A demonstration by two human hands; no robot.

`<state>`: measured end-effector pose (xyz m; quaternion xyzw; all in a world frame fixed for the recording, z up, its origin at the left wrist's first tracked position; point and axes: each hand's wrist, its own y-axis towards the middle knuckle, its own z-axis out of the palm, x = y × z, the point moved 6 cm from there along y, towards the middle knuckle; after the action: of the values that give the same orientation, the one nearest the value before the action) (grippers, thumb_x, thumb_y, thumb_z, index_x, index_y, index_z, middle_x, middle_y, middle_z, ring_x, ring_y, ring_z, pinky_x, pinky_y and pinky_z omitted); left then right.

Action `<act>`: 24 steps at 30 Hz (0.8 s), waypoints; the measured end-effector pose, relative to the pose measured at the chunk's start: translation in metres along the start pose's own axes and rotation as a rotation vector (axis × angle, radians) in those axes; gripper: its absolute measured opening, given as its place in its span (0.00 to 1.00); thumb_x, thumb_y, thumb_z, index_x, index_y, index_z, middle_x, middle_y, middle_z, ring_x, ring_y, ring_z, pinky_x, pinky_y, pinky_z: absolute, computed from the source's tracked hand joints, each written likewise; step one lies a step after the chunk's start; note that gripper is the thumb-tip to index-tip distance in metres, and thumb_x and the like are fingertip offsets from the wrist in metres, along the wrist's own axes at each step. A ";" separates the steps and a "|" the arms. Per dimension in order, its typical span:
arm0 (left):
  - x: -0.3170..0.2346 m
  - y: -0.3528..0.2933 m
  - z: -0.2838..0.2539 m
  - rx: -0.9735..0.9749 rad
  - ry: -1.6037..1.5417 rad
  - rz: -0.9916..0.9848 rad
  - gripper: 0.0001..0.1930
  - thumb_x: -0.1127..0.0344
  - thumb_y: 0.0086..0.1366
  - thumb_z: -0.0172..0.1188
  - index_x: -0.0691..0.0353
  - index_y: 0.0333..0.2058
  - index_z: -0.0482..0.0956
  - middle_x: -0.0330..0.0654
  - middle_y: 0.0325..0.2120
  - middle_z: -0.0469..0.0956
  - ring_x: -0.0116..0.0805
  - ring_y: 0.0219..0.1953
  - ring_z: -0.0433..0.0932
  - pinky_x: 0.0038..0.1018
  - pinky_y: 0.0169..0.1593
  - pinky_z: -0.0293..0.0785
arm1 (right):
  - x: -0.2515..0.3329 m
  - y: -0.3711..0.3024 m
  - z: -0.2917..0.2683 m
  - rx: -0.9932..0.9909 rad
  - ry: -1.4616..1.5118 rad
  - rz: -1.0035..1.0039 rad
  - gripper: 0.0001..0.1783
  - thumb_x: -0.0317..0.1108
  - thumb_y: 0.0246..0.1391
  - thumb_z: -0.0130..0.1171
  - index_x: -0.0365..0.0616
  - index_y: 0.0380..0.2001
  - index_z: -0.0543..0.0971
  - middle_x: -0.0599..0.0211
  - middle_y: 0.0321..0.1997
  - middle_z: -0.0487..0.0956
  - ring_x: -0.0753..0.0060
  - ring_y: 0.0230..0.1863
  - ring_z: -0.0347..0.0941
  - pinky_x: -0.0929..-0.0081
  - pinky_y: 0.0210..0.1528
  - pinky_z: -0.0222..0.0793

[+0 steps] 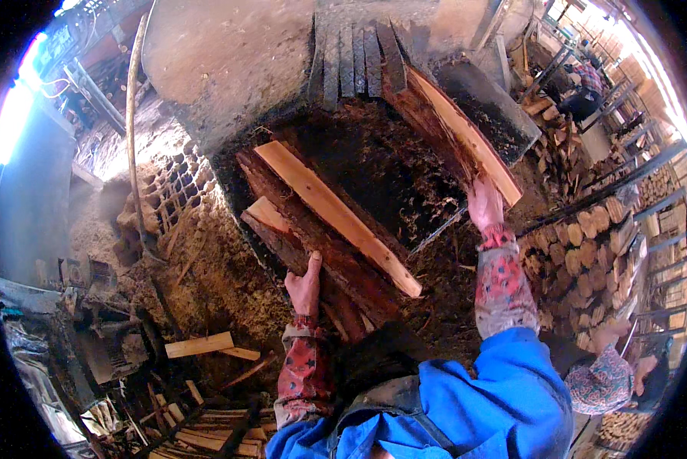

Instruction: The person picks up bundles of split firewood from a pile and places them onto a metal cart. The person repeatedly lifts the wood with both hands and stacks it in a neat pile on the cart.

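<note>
My right hand (485,205) is closed round the near end of a long slab of wood (466,134) with a pale sawn edge and reddish bark. That slab slants away to the far left, its far end beside a row of dark upright slats (351,61). Nearer and to the left, my left hand (305,287) grips a bark-covered slab (278,229); its thumb shows on top and its other fingers are mostly hidden. A second slab with a pale face (336,218) lies alongside, apart from my fingers. Both slabs lie across the dark, debris-strewn surface (343,145).
Cut log pieces (580,260) are stacked on the right, near a person in a patterned cap (600,382). Another person (584,84) is at the far right. Sawdust (205,283) and loose boards (199,345) lie on the left, with a tall pole (133,130) behind.
</note>
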<state>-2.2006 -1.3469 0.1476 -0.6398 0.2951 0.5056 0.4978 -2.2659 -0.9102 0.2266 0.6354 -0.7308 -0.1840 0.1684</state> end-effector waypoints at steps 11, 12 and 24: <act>0.027 0.020 -0.002 0.086 -0.168 0.073 0.17 0.62 0.60 0.66 0.71 0.41 0.80 0.39 0.39 0.80 0.27 0.39 0.77 0.27 0.46 0.73 | 0.107 -0.100 -0.041 0.238 0.504 0.032 0.06 0.27 0.53 0.56 0.35 0.27 0.71 0.48 0.29 0.72 0.43 0.31 0.72 0.56 0.31 0.68; 0.032 0.020 -0.005 0.058 -0.144 0.088 0.16 0.62 0.60 0.66 0.69 0.41 0.80 0.39 0.38 0.81 0.27 0.39 0.77 0.28 0.46 0.73 | 0.124 -0.100 -0.046 0.238 0.524 0.023 0.06 0.27 0.53 0.56 0.34 0.27 0.71 0.48 0.29 0.72 0.43 0.31 0.72 0.56 0.31 0.67; 0.045 0.026 -0.005 0.080 -0.137 0.112 0.22 0.57 0.58 0.69 0.70 0.42 0.79 0.42 0.40 0.81 0.30 0.40 0.78 0.32 0.45 0.73 | 0.246 -0.117 -0.026 0.283 0.569 -0.258 0.19 0.34 0.51 0.62 0.34 0.45 0.76 0.54 0.51 0.70 0.50 0.54 0.66 0.60 0.55 0.65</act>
<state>-2.2075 -1.3543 0.0961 -0.5659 0.3157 0.5629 0.5130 -2.1851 -1.1695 0.1962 0.7655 -0.5865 0.0839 0.2509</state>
